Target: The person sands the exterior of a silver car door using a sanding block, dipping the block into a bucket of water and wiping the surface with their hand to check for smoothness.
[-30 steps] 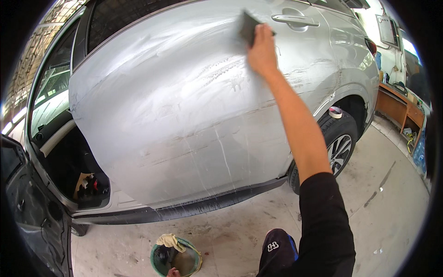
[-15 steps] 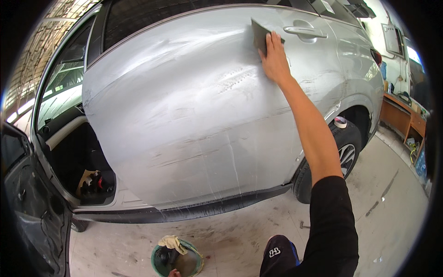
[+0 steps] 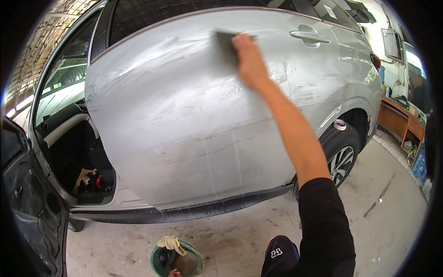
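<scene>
My right hand point(image 3: 249, 60), blurred by motion, presses a dark grey sheet of sandpaper point(image 3: 225, 48) flat against the upper part of a silver car door point(image 3: 184, 124). The sheet sticks out to the left of my fingers, below the window edge. Wet streaks, scuffs and dark scratches mark the door's surface. Of my left hand point(image 3: 174, 273) only fingertips show at the lower edge, in front of a green bucket point(image 3: 154, 265); the rest is out of frame, so its grip is hidden. A beige cloth point(image 3: 171, 243) hangs over the bucket's rim.
The door handle point(image 3: 310, 36) lies right of my hand. A tape roll point(image 3: 339, 124) rests on the rear tyre point(image 3: 348, 138). An open front door point(image 3: 32, 203) stands at left. A wooden desk point(image 3: 401, 117) is at far right.
My right hand has swept left along the door with the sandpaper, away from the handle. My left fingertips remain beside the bucket.
</scene>
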Motion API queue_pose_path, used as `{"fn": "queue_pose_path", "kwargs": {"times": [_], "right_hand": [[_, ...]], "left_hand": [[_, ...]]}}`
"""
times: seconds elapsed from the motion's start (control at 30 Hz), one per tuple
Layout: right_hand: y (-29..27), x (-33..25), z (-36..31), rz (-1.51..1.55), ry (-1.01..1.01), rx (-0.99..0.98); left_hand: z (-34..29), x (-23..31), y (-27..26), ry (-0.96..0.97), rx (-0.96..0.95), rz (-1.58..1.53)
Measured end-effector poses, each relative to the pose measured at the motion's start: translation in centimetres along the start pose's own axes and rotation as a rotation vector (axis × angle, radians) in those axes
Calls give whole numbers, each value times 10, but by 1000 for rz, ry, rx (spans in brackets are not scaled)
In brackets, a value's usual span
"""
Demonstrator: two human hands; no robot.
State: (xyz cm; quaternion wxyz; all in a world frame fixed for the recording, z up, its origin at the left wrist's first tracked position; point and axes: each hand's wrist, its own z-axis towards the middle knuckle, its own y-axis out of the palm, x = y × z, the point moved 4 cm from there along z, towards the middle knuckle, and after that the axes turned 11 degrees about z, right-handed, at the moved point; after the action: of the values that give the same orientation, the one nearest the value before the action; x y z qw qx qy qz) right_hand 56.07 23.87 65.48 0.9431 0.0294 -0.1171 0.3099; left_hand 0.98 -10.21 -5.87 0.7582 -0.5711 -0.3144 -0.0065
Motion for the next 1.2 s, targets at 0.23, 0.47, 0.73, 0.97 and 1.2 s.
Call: {"fn": "queue_pose_path", "kwargs": {"times": [0.23, 0.47, 0.73, 0.97, 1.2], "right_hand": [[-64, 108, -10, -315, 390, 173], [108, -140, 6, -8, 23, -114], [94, -130, -5, 202, -131, -152], [-44, 35, -52, -251, 273, 117], [83, -145, -41, 93, -74, -240]], "left_hand": [[-31, 7, -18, 20, 107, 22], [-21, 68, -37, 78, 72, -60], [-19, 68, -40, 14, 55, 5], [-20, 35, -34, -26, -7, -94], [1, 57, -18, 86, 79, 36]]}}
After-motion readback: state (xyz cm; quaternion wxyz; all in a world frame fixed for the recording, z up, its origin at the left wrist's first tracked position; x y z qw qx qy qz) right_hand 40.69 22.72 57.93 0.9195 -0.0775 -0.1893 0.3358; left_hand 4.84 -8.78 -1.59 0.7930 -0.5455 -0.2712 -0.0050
